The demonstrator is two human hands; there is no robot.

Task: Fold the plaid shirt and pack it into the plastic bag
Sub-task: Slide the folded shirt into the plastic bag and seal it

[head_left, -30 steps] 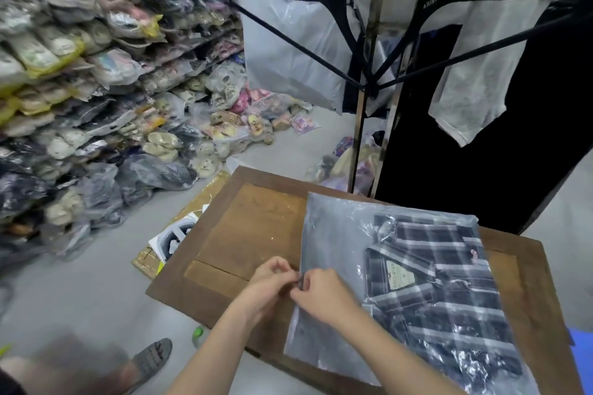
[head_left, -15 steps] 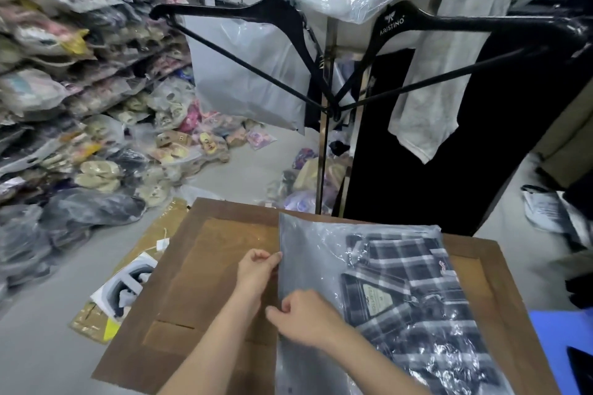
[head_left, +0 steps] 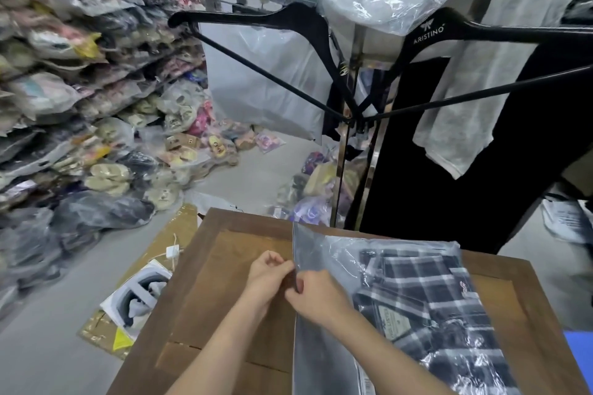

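Both hands' fingers (head_left: 290, 269) pinch plastic bag (head_left: 324, 260) edge.

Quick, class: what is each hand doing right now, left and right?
Left hand: closed, fingers pinching the left edge of the plastic bag.
Right hand: closed, pinching the same edge; the plaid shirt lies inside.

black-and-white plaid shirt (head_left: 430, 298), brown table (head_left: 224, 266), black hangers (head_left: 288, 22)

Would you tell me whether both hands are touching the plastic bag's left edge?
Touching. The head view shows the left hand and right hand pinching the plastic bag at its left edge.
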